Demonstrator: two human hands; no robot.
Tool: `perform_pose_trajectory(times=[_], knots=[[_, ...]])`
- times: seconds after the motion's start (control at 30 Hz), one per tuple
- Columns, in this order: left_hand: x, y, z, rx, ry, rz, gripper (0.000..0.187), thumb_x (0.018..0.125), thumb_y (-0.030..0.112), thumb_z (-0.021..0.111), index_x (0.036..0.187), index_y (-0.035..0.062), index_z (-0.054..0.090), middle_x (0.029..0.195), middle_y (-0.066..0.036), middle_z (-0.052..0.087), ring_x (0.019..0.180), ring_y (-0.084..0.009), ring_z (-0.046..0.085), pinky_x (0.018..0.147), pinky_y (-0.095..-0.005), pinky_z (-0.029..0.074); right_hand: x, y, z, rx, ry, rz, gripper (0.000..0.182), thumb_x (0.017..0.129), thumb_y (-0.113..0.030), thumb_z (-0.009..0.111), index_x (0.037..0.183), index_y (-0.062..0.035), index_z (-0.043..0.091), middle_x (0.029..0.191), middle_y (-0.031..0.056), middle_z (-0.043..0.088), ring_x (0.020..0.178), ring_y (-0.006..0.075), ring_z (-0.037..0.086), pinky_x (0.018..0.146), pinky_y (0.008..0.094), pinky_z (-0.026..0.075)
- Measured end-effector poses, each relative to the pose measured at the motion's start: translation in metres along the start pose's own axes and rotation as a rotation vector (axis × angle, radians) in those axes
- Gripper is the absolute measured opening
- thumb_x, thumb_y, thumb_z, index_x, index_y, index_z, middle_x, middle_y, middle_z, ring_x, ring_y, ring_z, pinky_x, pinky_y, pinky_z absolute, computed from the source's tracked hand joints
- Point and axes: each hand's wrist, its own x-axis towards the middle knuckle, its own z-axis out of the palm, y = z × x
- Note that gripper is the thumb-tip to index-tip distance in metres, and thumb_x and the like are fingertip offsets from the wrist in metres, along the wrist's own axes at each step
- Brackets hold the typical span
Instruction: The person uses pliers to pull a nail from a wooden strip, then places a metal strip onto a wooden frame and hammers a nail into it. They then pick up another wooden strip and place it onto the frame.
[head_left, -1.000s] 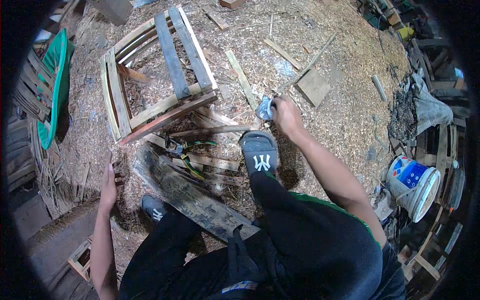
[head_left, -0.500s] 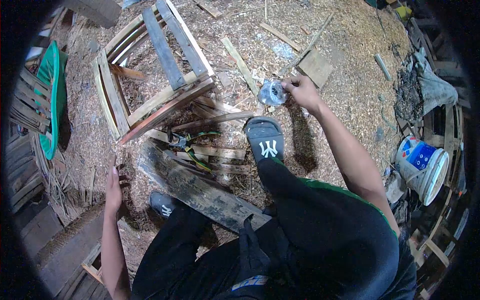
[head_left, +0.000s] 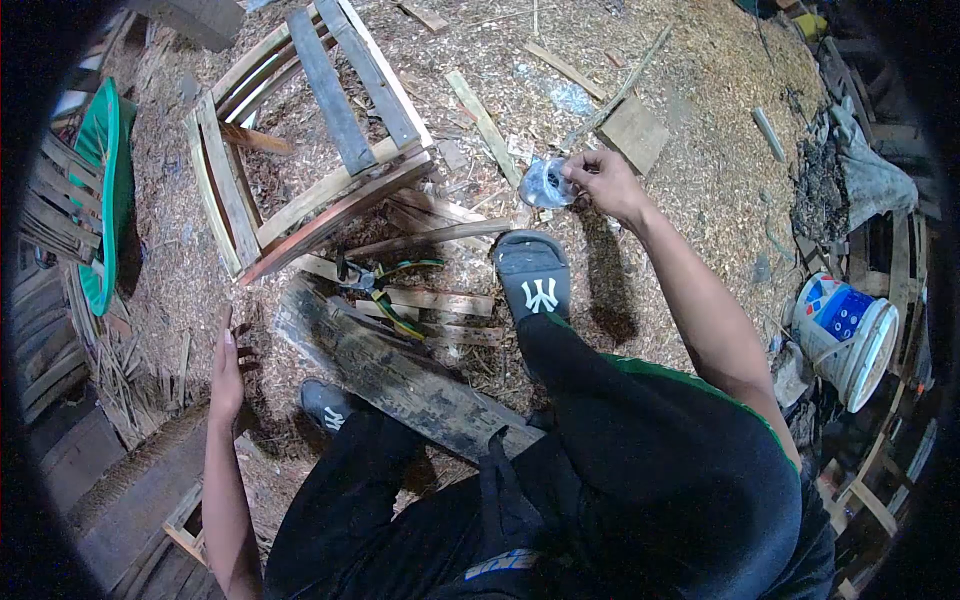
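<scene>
Wood-chip floor (head_left: 700,200) is lying beneath a clear plastic container (head_left: 541,186) just past the right sandal (head_left: 532,262), the nearer right hand (head_left: 606,186) pinching its rim from the right, the left hand (head_left: 227,383) hovering with straight fingers, nothing visibly held, near a slatted wooden frame (head_left: 331,90).

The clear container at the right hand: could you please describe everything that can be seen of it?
The clear container looks like thin, see-through plastic, with a rounded mouth and shiny highlights; whether it is a bag or a cup, I cannot tell. Something dark shows in it, too small to identify. The right hand grips its edge with thumb and fingers. It appears beyond the toe of the right sandal, by the near end of a wooden strip. Whether it touches the ground is unclear.
</scene>
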Motion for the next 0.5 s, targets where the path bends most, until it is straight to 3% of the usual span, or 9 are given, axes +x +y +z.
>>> perform_pose_trajectory(times=[0.2, 0.27, 0.37, 0.5], knots=[[0.003, -0.008, -0.005, 0.004, 0.009, 0.021, 0.059, 0.113, 0.049, 0.029, 0.163, 0.0193, 0.03, 0.148, -0.012, 0.051, 0.107, -0.0198, 0.059, 0.097, -0.0372, 0.049, -0.009, -0.01, 0.001, 0.073, -0.027, 0.047, 0.023, 0.095, -0.02, 0.07, 0.097, 0.0014, 0.075, 0.083, 0.0086, 0.074, 0.07, 0.015, 0.067, 0.067, 0.0334, 0.054], [0.005, -0.012, -0.006, 0.012, 0.005, 0.025, 0.058, 0.113, 0.049, 0.028, 0.163, 0.0198, 0.03, 0.149, -0.011, 0.051, 0.108, -0.0198, 0.058, 0.096, -0.0369, 0.049, -0.008, -0.008, 0.005, 0.132, -0.006, 0.113, 0.017, 0.1, -0.015, 0.064, 0.094, -0.0009, 0.072, 0.079, 0.0044, 0.07, 0.064, 0.0109, 0.062, 0.058, 0.0279, 0.049], [0.005, -0.015, -0.006, 0.033, 0.023, 0.063, 0.057, 0.113, 0.048, 0.028, 0.163, 0.0205, 0.03, 0.147, -0.012, 0.053, 0.107, -0.0198, 0.059, 0.095, -0.0375, 0.05, -0.009, -0.008, 0.006, 0.141, 0.01, 0.126, 0.019, 0.101, -0.015, 0.061, 0.091, -0.0019, 0.071, 0.078, 0.0033, 0.069, 0.063, 0.0099, 0.06, 0.055, 0.0275, 0.048], [0.001, -0.004, -0.005, -0.004, 0.008, 0.005, 0.057, 0.113, 0.048, 0.028, 0.163, 0.0216, 0.03, 0.145, -0.013, 0.054, 0.105, -0.0201, 0.06, 0.095, -0.0381, 0.051, -0.003, 0.006, 0.011, 0.067, 0.063, 0.015, 0.02, 0.101, -0.017, 0.062, 0.09, -0.0024, 0.071, 0.077, 0.0024, 0.068, 0.061, 0.009, 0.058, 0.054, 0.0266, 0.047]])
